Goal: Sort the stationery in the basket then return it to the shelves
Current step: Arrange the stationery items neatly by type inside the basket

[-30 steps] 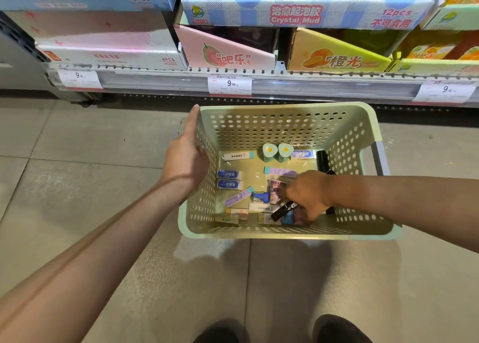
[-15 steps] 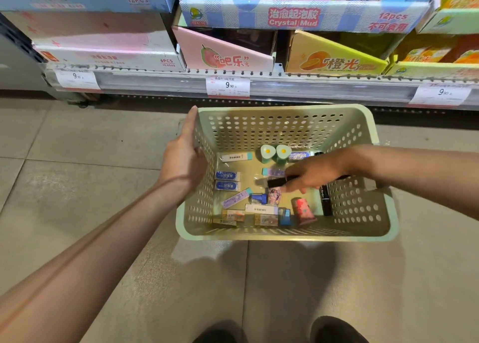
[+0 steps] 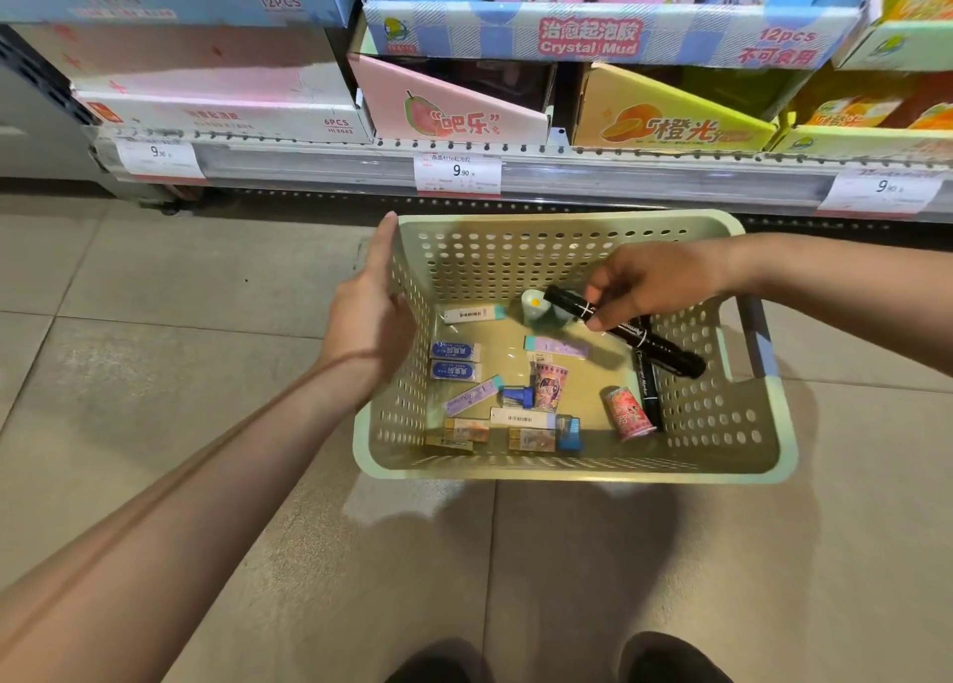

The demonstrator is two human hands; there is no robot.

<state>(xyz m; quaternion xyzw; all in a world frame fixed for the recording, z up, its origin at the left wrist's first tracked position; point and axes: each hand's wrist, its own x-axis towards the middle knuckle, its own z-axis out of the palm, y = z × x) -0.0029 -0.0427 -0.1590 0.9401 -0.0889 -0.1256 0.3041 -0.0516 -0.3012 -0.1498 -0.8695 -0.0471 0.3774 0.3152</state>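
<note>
A pale green perforated basket (image 3: 722, 424) stands on the tiled floor before the shelf. My left hand (image 3: 368, 316) grips its left rim, thumb along the wall. My right hand (image 3: 650, 282) is over the basket's far right part and pinches a black marker (image 3: 639, 337), lifted at a slant above the bottom. A second black marker (image 3: 650, 393) lies along the right wall. On the bottom lie several erasers, among them two blue ones (image 3: 456, 361), a small blue sharpener (image 3: 515, 396), two little printed tubs (image 3: 549, 386) and a green cap-shaped item (image 3: 533, 303).
The shelf edge (image 3: 619, 177) with 9.90 price tags runs just behind the basket. Display boxes stand on it: pink (image 3: 448, 110), yellow (image 3: 670, 120) and a blue Crystal Mud box (image 3: 593, 32). Grey floor tiles lie left and in front; my shoes show at the bottom.
My right hand has risen from the near part of the basket toward its far right, lifting the black marker off the bottom. The left hand stays on the rim.
</note>
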